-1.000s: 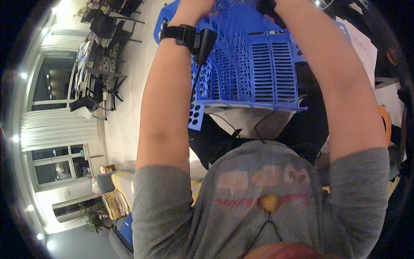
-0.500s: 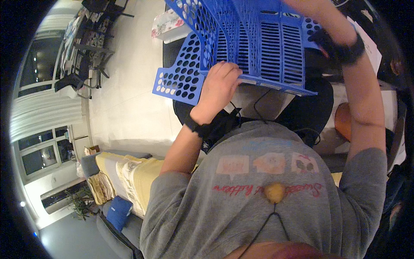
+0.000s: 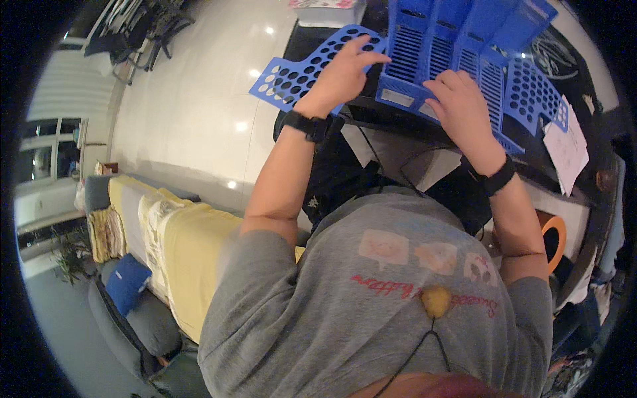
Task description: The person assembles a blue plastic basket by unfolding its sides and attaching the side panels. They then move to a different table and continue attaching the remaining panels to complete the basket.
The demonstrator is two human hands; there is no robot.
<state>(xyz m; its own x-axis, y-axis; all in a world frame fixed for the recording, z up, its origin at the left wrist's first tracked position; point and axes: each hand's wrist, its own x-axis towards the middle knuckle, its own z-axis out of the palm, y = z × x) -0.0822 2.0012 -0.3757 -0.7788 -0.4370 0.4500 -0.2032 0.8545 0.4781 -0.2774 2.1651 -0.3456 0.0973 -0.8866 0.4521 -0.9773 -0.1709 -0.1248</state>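
Note:
A blue plastic file rack [image 3: 458, 40] with several slotted dividers stands on a dark desk [image 3: 398, 126] in front of me. A blue perforated end panel [image 3: 292, 76] sticks out from its left side, and another [image 3: 531, 93] flanks its right. My left hand [image 3: 342, 73] lies on the left panel with its fingers reaching to the rack's first divider. My right hand [image 3: 461, 109] grips the rack's front lower edge with curled fingers. Each wrist has a black band.
White paper sheets [image 3: 567, 149] lie at the desk's right, with an orange ring-shaped thing [image 3: 554, 235] below them. A flowered box [image 3: 328, 10] sits at the desk's far end. Shiny white floor [image 3: 192, 113], a yellow-covered sofa [image 3: 166, 245] and a blue cushion [image 3: 126, 282] are to my left.
The rack, held up high over my head a second ago, has come down onto the desk. Both hands have moved down with it and now sit at its front.

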